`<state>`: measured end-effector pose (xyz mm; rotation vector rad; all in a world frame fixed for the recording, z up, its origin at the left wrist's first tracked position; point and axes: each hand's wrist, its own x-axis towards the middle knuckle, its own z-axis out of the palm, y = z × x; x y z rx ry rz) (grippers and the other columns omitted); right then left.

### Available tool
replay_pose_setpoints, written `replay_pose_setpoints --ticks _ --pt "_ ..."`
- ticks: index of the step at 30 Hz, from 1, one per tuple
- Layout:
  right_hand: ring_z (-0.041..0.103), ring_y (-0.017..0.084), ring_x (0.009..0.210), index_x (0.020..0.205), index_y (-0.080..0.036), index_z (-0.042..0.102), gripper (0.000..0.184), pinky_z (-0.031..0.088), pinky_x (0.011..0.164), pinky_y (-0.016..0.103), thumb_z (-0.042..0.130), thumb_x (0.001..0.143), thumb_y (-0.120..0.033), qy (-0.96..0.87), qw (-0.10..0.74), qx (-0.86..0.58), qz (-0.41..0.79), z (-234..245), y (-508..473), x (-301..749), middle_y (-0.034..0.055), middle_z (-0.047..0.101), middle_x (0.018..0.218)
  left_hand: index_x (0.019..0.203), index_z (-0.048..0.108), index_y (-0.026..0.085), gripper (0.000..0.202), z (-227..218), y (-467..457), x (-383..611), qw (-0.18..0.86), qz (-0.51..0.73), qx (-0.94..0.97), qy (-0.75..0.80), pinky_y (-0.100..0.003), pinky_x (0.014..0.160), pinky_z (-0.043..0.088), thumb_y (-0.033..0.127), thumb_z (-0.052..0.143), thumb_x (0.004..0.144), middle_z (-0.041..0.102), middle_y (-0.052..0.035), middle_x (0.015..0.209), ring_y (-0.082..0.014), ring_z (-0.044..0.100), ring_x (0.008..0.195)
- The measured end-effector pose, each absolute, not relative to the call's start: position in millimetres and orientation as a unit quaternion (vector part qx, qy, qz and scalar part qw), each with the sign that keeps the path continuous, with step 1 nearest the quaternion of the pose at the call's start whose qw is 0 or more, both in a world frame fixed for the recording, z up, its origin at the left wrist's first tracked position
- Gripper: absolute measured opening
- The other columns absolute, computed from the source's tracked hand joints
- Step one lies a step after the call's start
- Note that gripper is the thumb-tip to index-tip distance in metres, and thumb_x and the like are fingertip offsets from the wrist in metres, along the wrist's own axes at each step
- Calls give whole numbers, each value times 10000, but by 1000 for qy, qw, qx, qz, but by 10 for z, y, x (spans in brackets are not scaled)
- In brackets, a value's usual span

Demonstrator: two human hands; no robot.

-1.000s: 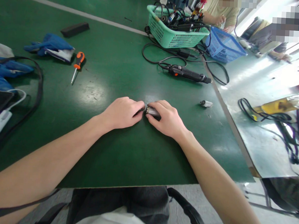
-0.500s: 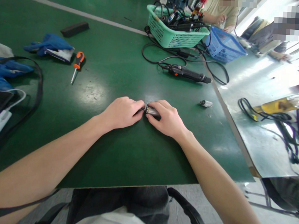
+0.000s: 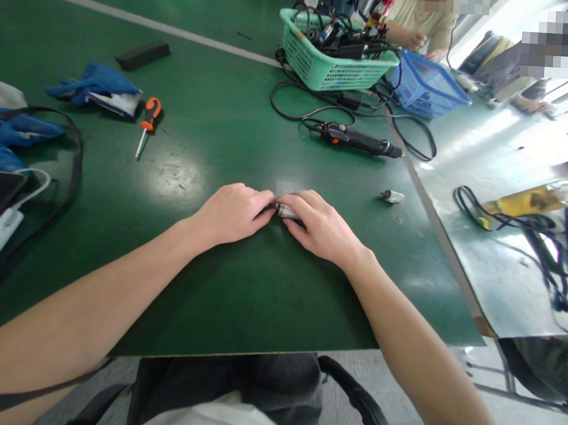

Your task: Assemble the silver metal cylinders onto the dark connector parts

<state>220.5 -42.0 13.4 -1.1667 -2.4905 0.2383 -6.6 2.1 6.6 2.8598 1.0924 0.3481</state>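
In the middle of the table, my right hand (image 3: 319, 226) curls from above over a small silver metal cylinder (image 3: 286, 212) with a dark ringed left end. Its fingers and thumb close on the cylinder's sides and hide the right end. My left hand (image 3: 238, 213) meets it from the left, thumb and forefinger pinched on a small dark part (image 3: 271, 206) at the cylinder's left end. Whether the two parts are joined I cannot tell. A similar silver cylinder (image 3: 392, 197) lies to the right of my hands.
Beyond my hands lies a black electric screwdriver (image 3: 358, 140) with its cable, before a green basket (image 3: 340, 75) of tools. A blue basket (image 3: 431, 87) stands beside it. To the left are an orange-handled screwdriver (image 3: 148, 122), blue gloves (image 3: 99, 89) and a black block (image 3: 143, 55).
My right hand has shifted slightly, its thumb moving right along the silver cylinder so that more of the dark ringed end shows. My left hand stays nearly still.
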Motion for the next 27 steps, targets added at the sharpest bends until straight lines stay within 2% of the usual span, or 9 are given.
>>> replay_pose_setpoints --ticks 4,10,14,18,22,27 --pt "593 278 1090 1368 -247 580 378 521 960 442 372 1057 -196 -908 106 -403 30 247 -447 2189 133 625 1235 977 670 180 326 40 36 -77 31 108 929 352 -348 736 489 393 429 1026 733 -76 851 -233 697 785" --pt "617 282 966 1300 -248 608 386 502 842 410 448 984 -94 -898 36 -435 -52 290 -156 2318 127 666 1125 993 673 179 372 57 36 -77 37 102 926 362 -364 747 491 452 424 1035 731 -76 840 -241 697 784" --pt "644 283 933 1273 -245 631 402 497 815 407 491 933 -83 -870 35 -488 -61 237 340 2801 126 706 1116 997 683 182 364 65 35 -78 46 99 926 362 -364 764 493 433 422 1036 731 -71 834 -230 693 777" --pt "663 307 1058 1303 -200 627 402 504 934 451 509 921 -154 -859 36 -510 -5 193 652 3476 136 714 1185 997 682 182 346 54 39 -88 44 109 928 354 -360 766 489 407 423 1038 732 -63 827 -223 692 778" --pt "661 318 1120 1335 -199 622 410 498 972 478 487 948 -219 -828 67 -557 15 120 527 3976 141 713 1220 972 673 184 335 43 44 -104 44 115 930 346 -355 759 482 390 417 1039 738 -57 831 -215 693 775" --pt "643 313 1164 1370 -185 616 388 465 979 421 507 1008 -269 -791 113 -601 9 3 160 4254 189 697 1265 964 663 180 318 47 52 -115 51 116 931 343 -368 754 484 375 423 1034 743 -56 838 -225 698 775"
